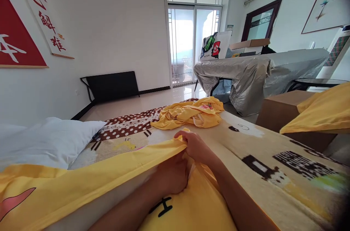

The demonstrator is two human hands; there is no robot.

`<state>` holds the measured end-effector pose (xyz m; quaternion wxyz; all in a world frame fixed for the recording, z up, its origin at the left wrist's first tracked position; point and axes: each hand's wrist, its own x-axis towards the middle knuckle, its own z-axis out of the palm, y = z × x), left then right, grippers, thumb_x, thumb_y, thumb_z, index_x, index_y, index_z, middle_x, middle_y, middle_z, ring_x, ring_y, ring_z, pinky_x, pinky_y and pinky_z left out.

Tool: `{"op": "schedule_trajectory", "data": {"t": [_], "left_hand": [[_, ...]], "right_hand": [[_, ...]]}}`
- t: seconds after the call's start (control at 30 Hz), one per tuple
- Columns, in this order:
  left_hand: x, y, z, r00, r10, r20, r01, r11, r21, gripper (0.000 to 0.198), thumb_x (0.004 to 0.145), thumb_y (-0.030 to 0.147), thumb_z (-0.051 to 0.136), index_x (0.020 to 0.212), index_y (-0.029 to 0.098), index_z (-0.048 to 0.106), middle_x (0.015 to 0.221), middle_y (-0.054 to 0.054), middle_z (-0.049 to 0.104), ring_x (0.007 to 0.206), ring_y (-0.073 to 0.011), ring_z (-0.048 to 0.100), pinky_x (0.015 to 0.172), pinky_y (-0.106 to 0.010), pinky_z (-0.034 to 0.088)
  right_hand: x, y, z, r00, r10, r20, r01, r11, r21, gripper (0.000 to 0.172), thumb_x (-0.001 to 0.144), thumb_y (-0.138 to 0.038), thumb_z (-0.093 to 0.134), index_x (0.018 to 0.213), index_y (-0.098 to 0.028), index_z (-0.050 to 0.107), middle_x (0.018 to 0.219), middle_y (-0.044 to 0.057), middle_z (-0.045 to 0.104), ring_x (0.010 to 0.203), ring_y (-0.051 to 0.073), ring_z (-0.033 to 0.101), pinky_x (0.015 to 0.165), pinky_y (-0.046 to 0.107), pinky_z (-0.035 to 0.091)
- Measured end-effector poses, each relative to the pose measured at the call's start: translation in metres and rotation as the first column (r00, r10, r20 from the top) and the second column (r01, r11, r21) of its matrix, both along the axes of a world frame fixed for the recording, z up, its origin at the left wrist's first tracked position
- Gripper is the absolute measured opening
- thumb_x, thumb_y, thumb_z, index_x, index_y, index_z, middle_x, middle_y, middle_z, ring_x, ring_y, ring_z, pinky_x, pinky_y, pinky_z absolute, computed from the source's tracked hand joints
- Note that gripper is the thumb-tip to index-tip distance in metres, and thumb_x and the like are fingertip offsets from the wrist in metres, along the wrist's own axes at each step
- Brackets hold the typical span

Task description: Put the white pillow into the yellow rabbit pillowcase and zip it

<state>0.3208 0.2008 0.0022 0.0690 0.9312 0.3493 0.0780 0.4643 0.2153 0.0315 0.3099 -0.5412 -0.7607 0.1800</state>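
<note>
A yellow pillowcase (188, 202) with a black printed letter and a pink shape lies spread across the front of the view. Its long edge is lifted, and a pale surface shows beneath it. My right hand (197, 146) pinches the cloth at the far corner of that edge. Just below, my left hand (175, 176) is curled into the folds by the same corner, closed on the cloth; its fingertips are hidden. To the left rests a white pillow (57, 138). Beyond my hands, a crumpled yellow cloth (188, 112) lies on the patterned blanket (235, 151).
Another yellow piece (325, 110) sticks out over a cardboard box (284, 109) at the right. Farther back stands a table under a silver cover (246, 78), carrying a bag and boxes. A black folded panel (112, 86) leans against the wall.
</note>
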Motion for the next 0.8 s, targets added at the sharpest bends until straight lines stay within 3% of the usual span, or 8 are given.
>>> {"op": "schedule_trajectory", "data": {"t": [0.07, 0.13, 0.3, 0.47, 0.67, 0.8], "left_hand": [[-0.003, 0.001, 0.000, 1.000, 0.008, 0.011, -0.008, 0.999, -0.040, 0.040, 0.088, 0.027, 0.037, 0.124, 0.018, 0.053, 0.137, -0.010, 0.050, 0.134, -0.0275, 0.035, 0.113, -0.045, 0.028], [-0.003, 0.003, 0.002, 1.000, 0.010, 0.009, -0.009, 0.994, -0.109, 0.041, 0.089, 0.029, 0.035, 0.126, 0.021, 0.052, 0.137, -0.007, 0.051, 0.132, -0.0257, 0.039, 0.111, -0.043, 0.032], [0.002, 0.009, 0.010, 0.997, 0.061, 0.051, -0.051, 0.984, -0.169, 0.038, 0.089, 0.029, 0.038, 0.123, 0.021, 0.053, 0.131, -0.008, 0.056, 0.121, -0.0257, 0.051, 0.105, -0.042, 0.039], [0.005, 0.014, 0.012, 0.939, 0.123, 0.322, -0.106, 0.992, -0.069, 0.039, 0.090, 0.024, 0.035, 0.126, 0.019, 0.049, 0.128, -0.010, 0.058, 0.117, -0.0234, 0.053, 0.104, -0.040, 0.041], [0.010, 0.009, 0.010, 0.907, 0.213, 0.363, -0.218, 0.975, -0.027, 0.043, 0.087, 0.028, 0.043, 0.130, 0.021, 0.047, 0.133, -0.009, 0.054, 0.120, -0.0263, 0.051, 0.107, -0.045, 0.037], [0.009, 0.010, 0.007, 0.928, 0.199, 0.314, -0.205, 0.979, -0.013, 0.052, 0.084, 0.022, 0.044, 0.136, 0.022, 0.041, 0.139, -0.008, 0.050, 0.127, -0.0262, 0.046, 0.109, -0.044, 0.035]], "right_hand": [[-0.001, -0.005, 0.004, 0.991, -0.093, 0.100, 0.088, 0.994, 0.058, 0.057, 0.065, -0.002, 0.047, 0.118, -0.017, 0.058, 0.090, 0.005, 0.066, 0.082, 0.016, 0.057, 0.068, 0.024, 0.037], [-0.003, -0.010, 0.008, 0.960, -0.184, 0.212, 0.173, 0.982, 0.069, 0.056, 0.068, 0.000, 0.044, 0.121, -0.014, 0.056, 0.100, 0.010, 0.065, 0.091, 0.019, 0.057, 0.073, 0.026, 0.037], [-0.007, -0.013, 0.013, 0.846, -0.363, 0.389, 0.351, 0.930, 0.105, 0.028, 0.078, -0.004, 0.040, 0.089, -0.017, 0.062, 0.098, 0.011, 0.062, 0.079, 0.018, 0.059, 0.060, 0.026, 0.031], [-0.002, 0.000, 0.006, 0.917, -0.304, 0.257, 0.307, 0.951, 0.032, 0.026, 0.075, -0.004, 0.044, 0.092, -0.019, 0.057, 0.085, 0.006, 0.064, 0.079, 0.018, 0.057, 0.061, 0.025, 0.028], [0.000, 0.007, 0.000, 0.974, -0.226, 0.012, 0.226, 0.974, 0.014, 0.030, 0.066, 0.000, 0.040, 0.086, -0.019, 0.051, 0.080, 0.003, 0.063, 0.073, 0.016, 0.054, 0.062, 0.024, 0.030], [0.002, 0.009, -0.001, 0.981, -0.186, -0.056, 0.189, 0.981, 0.050, 0.029, 0.061, -0.002, 0.039, 0.082, -0.019, 0.050, 0.077, 0.002, 0.060, 0.071, 0.015, 0.051, 0.060, 0.023, 0.030]]}}
